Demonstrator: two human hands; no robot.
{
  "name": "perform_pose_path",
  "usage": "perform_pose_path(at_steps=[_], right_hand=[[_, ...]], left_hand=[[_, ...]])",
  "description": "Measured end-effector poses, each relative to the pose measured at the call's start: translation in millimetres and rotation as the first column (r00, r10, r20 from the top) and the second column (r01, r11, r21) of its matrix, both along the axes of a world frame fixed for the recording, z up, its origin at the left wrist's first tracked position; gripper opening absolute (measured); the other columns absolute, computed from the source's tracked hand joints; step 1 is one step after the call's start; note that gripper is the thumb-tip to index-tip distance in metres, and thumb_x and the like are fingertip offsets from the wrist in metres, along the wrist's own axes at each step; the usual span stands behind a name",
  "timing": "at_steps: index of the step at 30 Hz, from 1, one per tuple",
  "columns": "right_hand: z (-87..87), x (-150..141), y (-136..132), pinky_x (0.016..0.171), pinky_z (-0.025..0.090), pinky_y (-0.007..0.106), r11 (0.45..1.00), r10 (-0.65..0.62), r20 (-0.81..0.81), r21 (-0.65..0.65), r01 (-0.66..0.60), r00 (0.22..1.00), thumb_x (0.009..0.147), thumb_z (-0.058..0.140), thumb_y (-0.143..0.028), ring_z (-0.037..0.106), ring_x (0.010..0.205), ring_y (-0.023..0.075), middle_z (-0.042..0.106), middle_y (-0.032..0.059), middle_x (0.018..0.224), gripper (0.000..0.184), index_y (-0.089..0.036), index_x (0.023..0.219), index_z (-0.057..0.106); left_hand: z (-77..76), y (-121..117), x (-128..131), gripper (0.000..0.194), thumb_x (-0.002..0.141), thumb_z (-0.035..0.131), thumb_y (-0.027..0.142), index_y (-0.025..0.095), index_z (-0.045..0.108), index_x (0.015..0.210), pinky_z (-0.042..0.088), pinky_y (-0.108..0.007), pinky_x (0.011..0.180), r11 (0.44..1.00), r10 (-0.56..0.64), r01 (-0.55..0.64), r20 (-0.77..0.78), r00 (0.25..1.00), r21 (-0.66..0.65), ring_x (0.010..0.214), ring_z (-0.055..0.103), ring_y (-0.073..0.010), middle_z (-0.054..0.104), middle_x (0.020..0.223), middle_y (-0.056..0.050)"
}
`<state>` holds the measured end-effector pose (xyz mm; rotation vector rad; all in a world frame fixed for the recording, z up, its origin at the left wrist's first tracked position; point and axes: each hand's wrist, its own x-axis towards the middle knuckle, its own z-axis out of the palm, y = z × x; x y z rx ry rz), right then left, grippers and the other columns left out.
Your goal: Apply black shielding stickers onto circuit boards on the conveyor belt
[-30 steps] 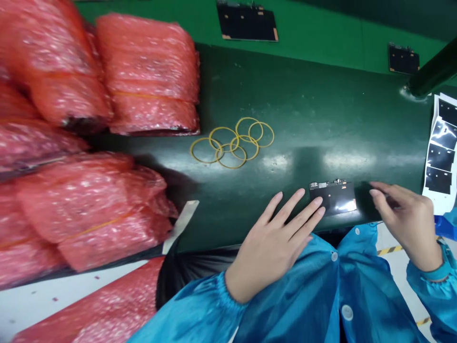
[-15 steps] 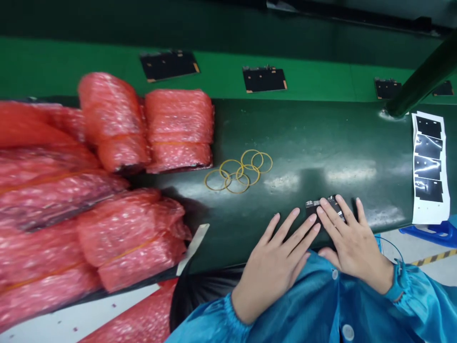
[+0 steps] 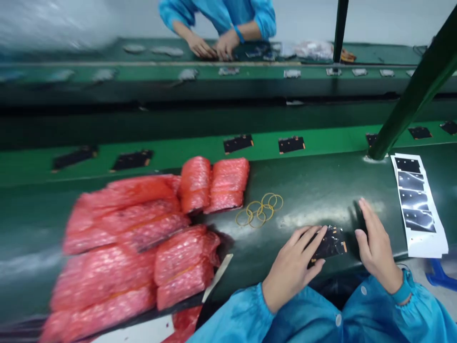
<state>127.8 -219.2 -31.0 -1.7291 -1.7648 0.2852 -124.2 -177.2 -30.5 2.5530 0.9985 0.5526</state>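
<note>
My left hand (image 3: 294, 264) lies over the left part of a thin black circuit board (image 3: 332, 242) with copper-coloured patches. Its fingers rest across the top and the thumb is at the near edge, so the board is held against the dark green worktop. To the right, apart from the board, my right hand (image 3: 378, 252) is open, its thumb and fingers spread and nothing in them. Further right lies a white backing sheet (image 3: 424, 245) with several black film stickers (image 3: 410, 200).
Red bubble-wrap bundles (image 3: 128, 228) crowd the left side. Yellow rubber bands (image 3: 257, 216) lie between them and my hands. Behind runs a bright green belt (image 3: 200, 148) with black boards (image 3: 292, 144). A green post (image 3: 403, 105) slants up at right. A co-worker's hands (image 3: 214, 47) work across.
The view has tipped up, bringing a co-worker into sight. My right hand has come off the board and moved right. My left hand has moved onto the board's left part.
</note>
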Motion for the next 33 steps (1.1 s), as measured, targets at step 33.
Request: perform_pose_path(at_steps=[33], right_hand=[[-24.0,-27,38,0.105,0.05,0.053,0.975,0.192,-0.158,0.143,-0.17,0.969,0.102,0.051,-0.049,0.065,0.127,0.0354,0.071,0.0111,0.139,0.04,-0.025,0.127,0.072]], left_hand=[[15.6,-23,-180,0.017,0.1,0.06,0.027,0.024,0.074,0.11,0.053,-0.047,0.098,0.606,0.794,-0.792,0.004,0.608,0.074,0.108,0.065,-0.0281,0.069,0.112,-0.008]])
